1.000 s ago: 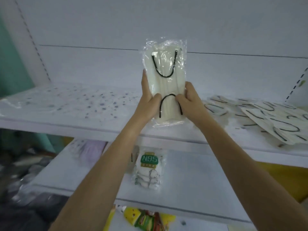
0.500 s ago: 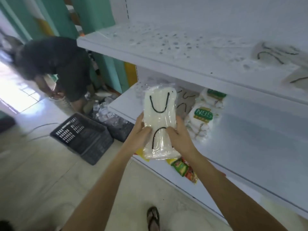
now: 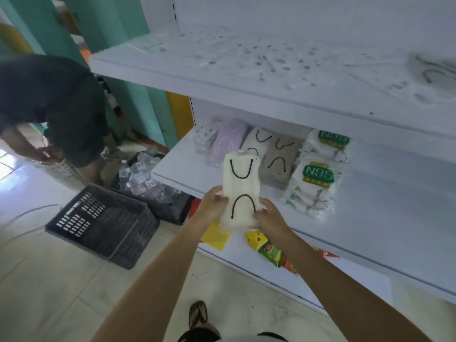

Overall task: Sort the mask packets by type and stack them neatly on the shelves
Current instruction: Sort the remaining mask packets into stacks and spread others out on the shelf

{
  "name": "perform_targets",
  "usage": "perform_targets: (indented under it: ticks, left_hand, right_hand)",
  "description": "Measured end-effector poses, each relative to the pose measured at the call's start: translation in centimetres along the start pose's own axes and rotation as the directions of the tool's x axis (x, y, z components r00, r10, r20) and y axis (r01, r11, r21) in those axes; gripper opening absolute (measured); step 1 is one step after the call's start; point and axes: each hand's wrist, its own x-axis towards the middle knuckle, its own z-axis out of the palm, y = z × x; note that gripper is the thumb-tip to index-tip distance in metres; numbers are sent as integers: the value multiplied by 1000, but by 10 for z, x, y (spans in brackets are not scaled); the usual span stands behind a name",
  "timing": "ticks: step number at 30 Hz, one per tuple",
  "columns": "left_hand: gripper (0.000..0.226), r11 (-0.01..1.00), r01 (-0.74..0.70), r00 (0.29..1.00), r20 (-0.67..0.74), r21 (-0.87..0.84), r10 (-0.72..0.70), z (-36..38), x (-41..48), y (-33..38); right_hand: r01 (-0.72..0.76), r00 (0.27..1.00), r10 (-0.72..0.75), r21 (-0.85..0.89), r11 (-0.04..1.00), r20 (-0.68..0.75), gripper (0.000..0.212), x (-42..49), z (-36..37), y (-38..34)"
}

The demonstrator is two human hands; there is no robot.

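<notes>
Head view shows your left hand (image 3: 209, 209) and right hand (image 3: 271, 216) both grasping the white mask packet (image 3: 240, 183) by its lower half. The left hand curls round the left edge, the right hand round the right edge and bottom corner, with both thumbs on the front. The packet stands upright between the hands, in the air just in front of the edge of the middle shelf (image 3: 385, 225), apart from the stock lying there. It is long and narrow: crinkly clear film over ribbed white masks, with two thin black ear loops curving across its face, one near the top and one by your thumbs.

Behind it on the middle shelf, soft packets lie side by side: a patterned packet (image 3: 205, 134), a lilac packet (image 3: 230, 141), a white packet with black loops (image 3: 256, 141), a grey packet (image 3: 281, 160), then glossy, bulging N95 packets (image 3: 314, 191) with green labels. The top shelf (image 3: 246, 80) is a flat white board, and blurred mask packets (image 3: 431, 70) lie at its right end. A black slotted plastic crate (image 3: 103, 223) sits on the tiled floor, well to your left.
</notes>
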Motion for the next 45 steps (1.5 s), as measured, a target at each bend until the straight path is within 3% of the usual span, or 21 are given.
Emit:
perform_targets:
  ticks: [3, 8, 12, 14, 20, 26, 30, 35, 38, 45]
  left_hand:
    - [47, 989, 38, 987, 149, 140, -60, -13, 29, 3]
    - [49, 951, -119, 985, 156, 286, 77, -20, 92, 13]
    - [50, 894, -241, 970, 130, 378, 206, -2, 141, 29]
    - [50, 848, -334, 942, 114, 412, 316, 9, 168, 38]
    - [42, 632, -525, 835, 198, 570, 514, 29, 249, 50]
    - [28, 347, -582, 801, 445, 736, 399, 35, 286, 41]
    - [35, 197, -592, 770, 477, 781, 423, 34, 288, 43]
    - [44, 164, -545, 790, 439, 822, 428, 34, 272, 44]
    - [47, 198, -551, 784, 421, 811, 457, 25, 256, 47]
    - [46, 287, -680, 703, 489, 675, 517, -26, 185, 48]
  right_hand:
    - [-13, 992, 19, 47, 999, -125, 48, 28, 21, -3]
    - [41, 958, -27, 44, 998, -285, 48, 68, 38, -12]
    - [109, 907, -159, -149, 983, -390, 59, 110, 31, -23]
    - [111, 882, -218, -267, 957, -417, 51, 138, 24, -33]
    - [134, 844, -318, -405, 904, -432, 41, 214, 4, -63]
    - [66, 878, -303, -533, 843, -370, 37, 240, -6, -65]
    - [47, 881, -318, -605, 794, -349, 38, 248, -10, -68]
    - [71, 842, -433, -731, 679, -320, 45, 237, -22, -68]
    - [100, 860, -450, -784, 613, -242, 48, 218, -27, -69]
    - [146, 905, -424, -902, 406, -45, 51, 142, -24, -71]
